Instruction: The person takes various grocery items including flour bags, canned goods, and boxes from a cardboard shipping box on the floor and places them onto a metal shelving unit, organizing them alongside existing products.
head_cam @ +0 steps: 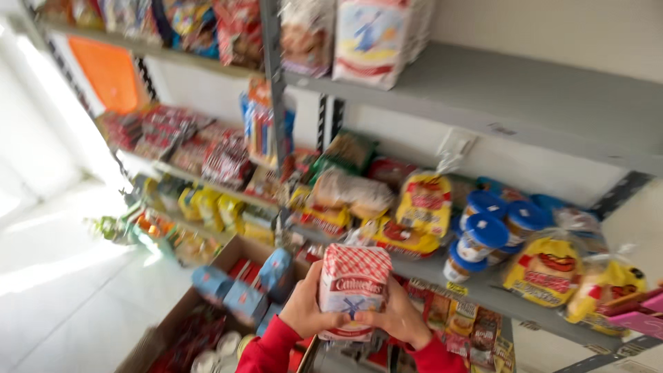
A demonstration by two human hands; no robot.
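Grey shelves (525,103) w/ bread bags (423,204), blue-lidded tubs (483,235), cardboard box (228,259).

- A red-and-white checked bag (353,283) sits in the near middle, held by both hands.
- Yellow bread bags (423,204) lie on the right shelf.
- Blue-lidded tubs (483,235) are stacked beside them.
- An orange sign (107,72) hangs far left.

The packet (353,283) is red-and-white checked on top, white below, with a red band. Both sleeves (266,349) are red. At 2 o'clock from it stand tubs with blue lids (487,230); at 3 o'clock, yellow bread bags (545,269). The shelf (525,93) looks grey, though blurred.
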